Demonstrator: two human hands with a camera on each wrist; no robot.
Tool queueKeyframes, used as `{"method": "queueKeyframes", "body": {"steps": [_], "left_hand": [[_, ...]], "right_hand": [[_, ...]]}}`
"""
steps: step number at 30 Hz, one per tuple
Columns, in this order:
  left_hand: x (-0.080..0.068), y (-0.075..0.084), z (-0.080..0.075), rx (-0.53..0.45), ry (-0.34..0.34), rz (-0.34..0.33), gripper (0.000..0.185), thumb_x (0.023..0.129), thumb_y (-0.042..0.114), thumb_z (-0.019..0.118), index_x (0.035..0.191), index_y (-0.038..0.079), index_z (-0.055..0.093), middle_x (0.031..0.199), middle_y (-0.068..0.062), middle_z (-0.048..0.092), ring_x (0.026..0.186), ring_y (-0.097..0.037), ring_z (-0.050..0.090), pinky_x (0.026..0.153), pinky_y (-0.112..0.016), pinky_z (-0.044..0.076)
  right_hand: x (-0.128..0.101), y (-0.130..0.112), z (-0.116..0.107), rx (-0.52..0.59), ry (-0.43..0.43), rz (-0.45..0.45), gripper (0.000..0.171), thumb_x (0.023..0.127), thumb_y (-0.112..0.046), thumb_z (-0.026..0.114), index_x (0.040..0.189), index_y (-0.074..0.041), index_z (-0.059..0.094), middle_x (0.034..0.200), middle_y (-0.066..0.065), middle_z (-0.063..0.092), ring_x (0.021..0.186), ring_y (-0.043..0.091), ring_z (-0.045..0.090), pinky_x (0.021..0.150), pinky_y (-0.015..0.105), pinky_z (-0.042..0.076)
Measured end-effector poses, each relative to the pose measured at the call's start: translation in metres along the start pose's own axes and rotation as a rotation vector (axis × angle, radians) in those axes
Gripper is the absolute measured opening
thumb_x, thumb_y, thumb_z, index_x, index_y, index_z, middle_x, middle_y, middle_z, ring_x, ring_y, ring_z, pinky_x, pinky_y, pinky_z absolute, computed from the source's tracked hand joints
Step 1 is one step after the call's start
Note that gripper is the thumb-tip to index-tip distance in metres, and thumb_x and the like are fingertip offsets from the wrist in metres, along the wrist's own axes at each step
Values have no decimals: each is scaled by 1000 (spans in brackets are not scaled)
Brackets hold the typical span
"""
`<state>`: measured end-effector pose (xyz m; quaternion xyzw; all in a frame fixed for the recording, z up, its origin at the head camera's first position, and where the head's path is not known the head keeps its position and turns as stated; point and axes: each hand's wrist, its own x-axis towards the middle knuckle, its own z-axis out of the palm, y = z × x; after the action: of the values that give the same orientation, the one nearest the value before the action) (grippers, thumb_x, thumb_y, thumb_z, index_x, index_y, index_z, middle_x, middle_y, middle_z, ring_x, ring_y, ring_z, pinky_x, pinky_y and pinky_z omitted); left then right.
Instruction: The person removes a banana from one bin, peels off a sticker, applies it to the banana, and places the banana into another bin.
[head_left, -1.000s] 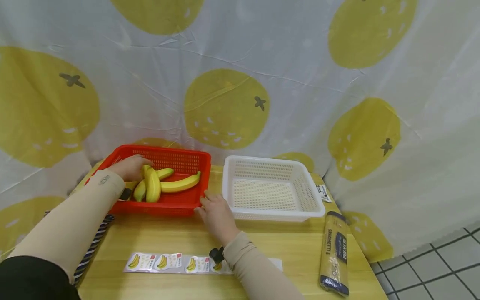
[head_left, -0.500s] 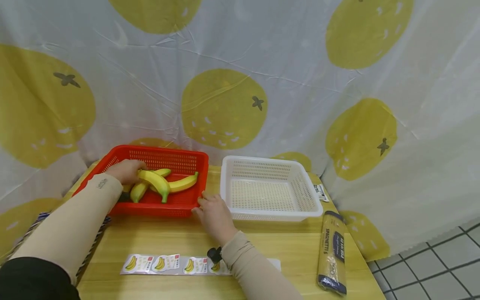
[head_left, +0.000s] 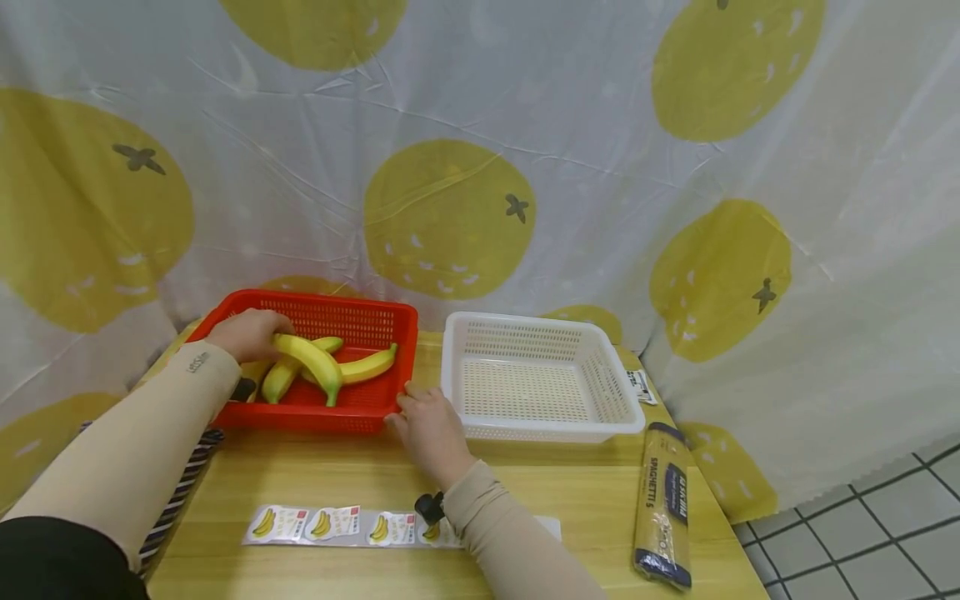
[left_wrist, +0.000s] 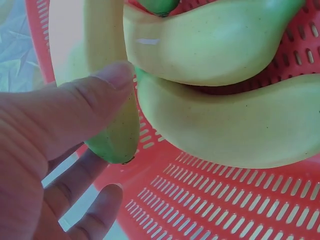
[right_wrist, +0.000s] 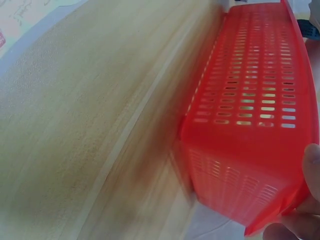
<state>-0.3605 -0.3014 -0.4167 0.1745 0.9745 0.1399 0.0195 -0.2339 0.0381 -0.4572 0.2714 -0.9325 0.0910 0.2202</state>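
My left hand (head_left: pixel 251 333), inside the red plastic basket (head_left: pixel 315 419), pinches one end of a banana (head_left: pixel 315 367) between thumb and fingers. That banana slants toward the basket's front over other bananas. In the left wrist view the thumb lies across the held banana (left_wrist: pixel 105 30) near its greenish tip, with fingers behind it. Two more bananas (left_wrist: pixel 225 122) curve beside it against the slotted wall. At the basket's front right corner, my right hand (head_left: pixel 435 437) grips the rim. The right wrist view shows its thumb and fingertips around the basket corner (right_wrist: pixel 240 160).
Right of the red basket stands a white plastic basket (head_left: pixel 543 429). Nearer me lies a strip of banana stickers (head_left: pixel 360 540), partly under the right forearm. A spaghetti pack (head_left: pixel 666 504) lies by the table's right edge, with a small white packet (head_left: pixel 642 387) behind it.
The held banana has swung from nearly upright to a slant, its free end now toward the front right. My left hand dipped, then rose slightly. The right hand stays at the basket corner.
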Motion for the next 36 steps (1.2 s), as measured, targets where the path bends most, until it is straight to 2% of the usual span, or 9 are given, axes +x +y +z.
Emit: {"method": "queueKeyframes", "body": {"steps": [7, 11, 16, 22, 29, 32, 36], "left_hand": [[-8, 4, -10, 27, 42, 17, 26, 78, 6, 86, 102, 7, 76, 93, -5, 72, 80, -23, 59, 78, -49, 52], [-11, 6, -16, 39, 56, 33, 26, 78, 7, 87, 101, 7, 76, 93, -5, 73, 81, -23, 60, 79, -50, 53], [-16, 9, -24, 47, 67, 39, 28, 79, 9, 87, 104, 7, 76, 97, -6, 73, 86, -26, 63, 82, -53, 52], [-27, 21, -33, 36, 101, 1, 33, 83, 13, 84, 114, 6, 75, 107, -11, 73, 96, -31, 62, 88, -57, 50], [-50, 35, -37, 0, 168, -54, 41, 87, 19, 83, 122, 3, 71, 118, -19, 71, 107, -41, 64, 88, -62, 50], [-63, 39, -32, -25, 216, -66, 43, 87, 21, 83, 123, 1, 70, 117, -21, 71, 105, -42, 64, 89, -63, 49], [-87, 48, -19, -85, 305, -107, 50, 87, 25, 84, 127, 1, 69, 119, -23, 71, 104, -43, 64, 90, -62, 48]], "right_hand": [[1, -3, -3, 5, -1, -10, 28, 94, -36, 77, 110, -14, 79, 126, 7, 73, 97, 23, 70, 85, 27, 55], [2, -4, -5, 20, -7, -9, 27, 94, -35, 77, 109, -13, 79, 126, 8, 73, 98, 24, 70, 86, 28, 55], [3, -2, -5, 42, -13, -7, 27, 94, -35, 76, 110, -13, 79, 126, 7, 73, 98, 25, 70, 86, 29, 55], [4, -1, -7, 83, -51, 37, 30, 96, -35, 74, 115, -12, 78, 131, 7, 71, 102, 26, 69, 90, 30, 55], [4, 1, -1, 155, -84, 91, 36, 99, -36, 70, 124, -11, 75, 136, 7, 68, 112, 27, 67, 98, 33, 54], [3, 1, 1, 206, -96, 117, 37, 99, -34, 69, 126, -9, 73, 139, 9, 66, 118, 29, 66, 102, 36, 53], [1, -1, 1, 327, -98, 184, 40, 99, -31, 70, 130, -5, 71, 142, 11, 63, 125, 30, 65, 106, 40, 50]]}}
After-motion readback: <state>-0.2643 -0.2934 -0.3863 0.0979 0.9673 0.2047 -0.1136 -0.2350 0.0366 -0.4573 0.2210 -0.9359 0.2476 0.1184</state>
